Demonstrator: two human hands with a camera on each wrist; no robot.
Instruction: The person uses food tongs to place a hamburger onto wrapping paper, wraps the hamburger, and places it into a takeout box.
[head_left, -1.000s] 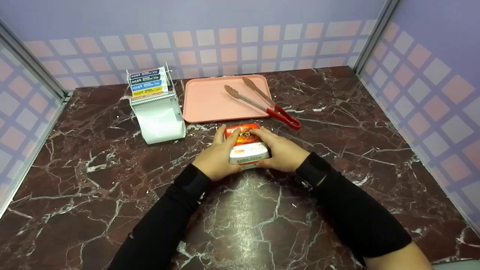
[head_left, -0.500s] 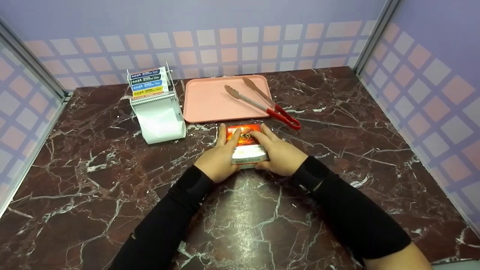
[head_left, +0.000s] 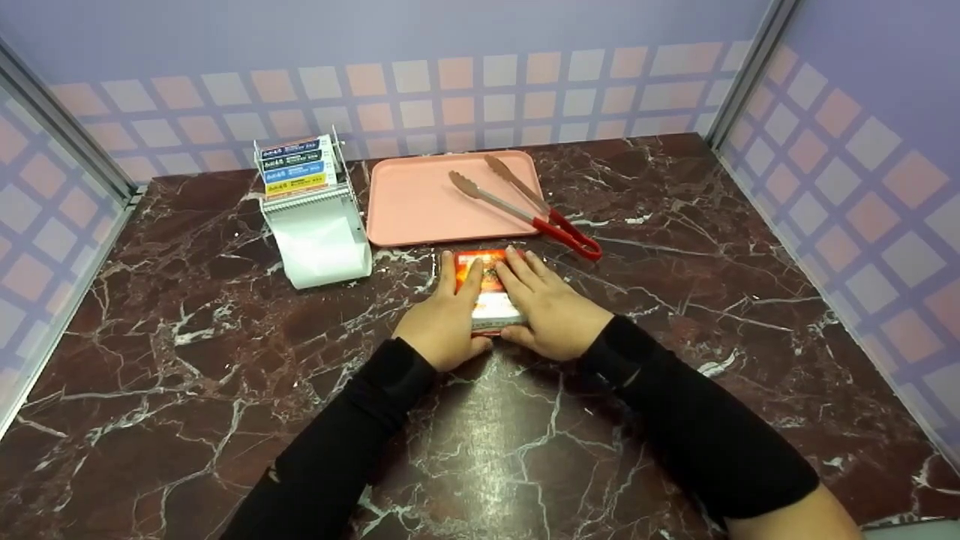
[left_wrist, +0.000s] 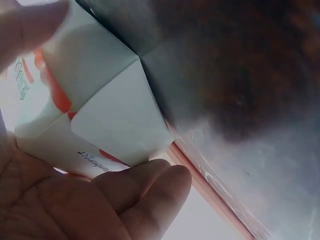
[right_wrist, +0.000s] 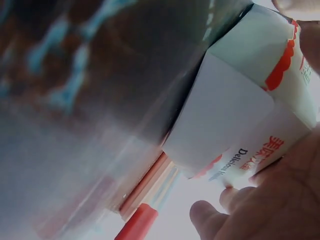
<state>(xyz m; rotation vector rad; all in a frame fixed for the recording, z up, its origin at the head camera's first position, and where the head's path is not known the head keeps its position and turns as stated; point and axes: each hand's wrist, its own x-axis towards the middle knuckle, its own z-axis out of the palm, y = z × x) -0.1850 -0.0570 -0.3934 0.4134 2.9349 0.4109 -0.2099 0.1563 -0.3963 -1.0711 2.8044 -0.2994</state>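
A small red and white hamburger box [head_left: 493, 303] rests on the marbled table [head_left: 480, 420] between both hands. My left hand [head_left: 439, 322] lies along its left side, fingers stretched forward over the top and edge, thumb at the near side. From the right, my right hand [head_left: 559, 315] lays straight fingers over the top, its thumb by the front. In the left wrist view the white side of the box [left_wrist: 117, 107] shows a folded flap, with thumb above and fingers below. A similar flap on the box [right_wrist: 220, 105] appears in the right wrist view, marked with red print.
Behind the box lies a pink tray [head_left: 409, 206]. Red-handled metal tongs [head_left: 566, 234] rest partly on it, handles over its right front corner. A wire stand with colored label strips [head_left: 296, 169] and a hanging white sheet [head_left: 322, 251] stands at left. Walls enclose the table.
Both hands have drawn closer together over the box. The right fingers have straightened and spread across the top, and the box appears lower and more covered. Tray, tongs and stand are unmoved.
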